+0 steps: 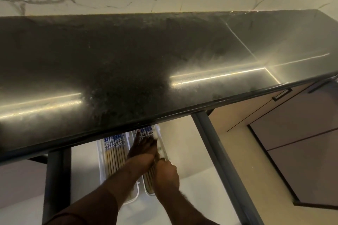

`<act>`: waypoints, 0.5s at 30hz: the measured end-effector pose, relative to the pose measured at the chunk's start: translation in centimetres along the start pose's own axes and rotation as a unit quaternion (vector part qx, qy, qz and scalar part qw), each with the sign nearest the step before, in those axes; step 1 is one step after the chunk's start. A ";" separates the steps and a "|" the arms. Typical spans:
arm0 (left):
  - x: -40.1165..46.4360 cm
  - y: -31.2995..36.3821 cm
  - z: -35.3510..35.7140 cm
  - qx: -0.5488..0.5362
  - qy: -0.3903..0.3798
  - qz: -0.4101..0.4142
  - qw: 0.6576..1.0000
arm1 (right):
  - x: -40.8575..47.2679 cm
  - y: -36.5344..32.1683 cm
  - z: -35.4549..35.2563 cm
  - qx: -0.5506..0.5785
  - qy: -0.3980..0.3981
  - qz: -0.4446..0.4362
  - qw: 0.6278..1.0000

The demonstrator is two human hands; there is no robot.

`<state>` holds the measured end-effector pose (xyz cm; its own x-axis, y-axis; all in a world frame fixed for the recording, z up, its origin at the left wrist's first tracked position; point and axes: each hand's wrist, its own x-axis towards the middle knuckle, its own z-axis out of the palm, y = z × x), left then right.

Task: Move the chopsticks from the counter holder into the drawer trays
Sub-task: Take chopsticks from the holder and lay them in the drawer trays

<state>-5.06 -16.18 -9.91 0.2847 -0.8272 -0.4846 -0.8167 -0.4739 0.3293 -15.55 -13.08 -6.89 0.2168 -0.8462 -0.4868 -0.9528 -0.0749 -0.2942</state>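
- I see the chopsticks (148, 153) lying lengthwise in the right tray (163, 149) of the open drawer (184, 144), pale sticks with blue-and-white patterned ends pointing under the counter.
- A second bundle (114, 153) of the same kind fills the left tray (101, 159) just beside it.
- My left hand (143, 149) lies flat on the right-tray chopsticks, fingers stretched out; it presses rather than grips.
- My right hand (166, 173) is curled over the near part of the same sticks; how tightly it holds them I cannot tell.
- The dark counter (128, 64) overhangs the drawer and hides the far ends of both trays.
- Closed cabinet fronts (292, 129) stand to the right.
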 end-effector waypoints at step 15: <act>-1.4 0.1 0.0 0.229 0.019 0.103 0.968 | -4.0 2.1 -0.6 -0.019 0.105 -0.147 0.983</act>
<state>-5.56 -15.05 -9.24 0.1032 -0.9043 -0.4142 -0.9924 -0.1215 0.0180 -18.57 -10.17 -5.10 0.4404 -0.8744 -0.2038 -0.8633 -0.3500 -0.3636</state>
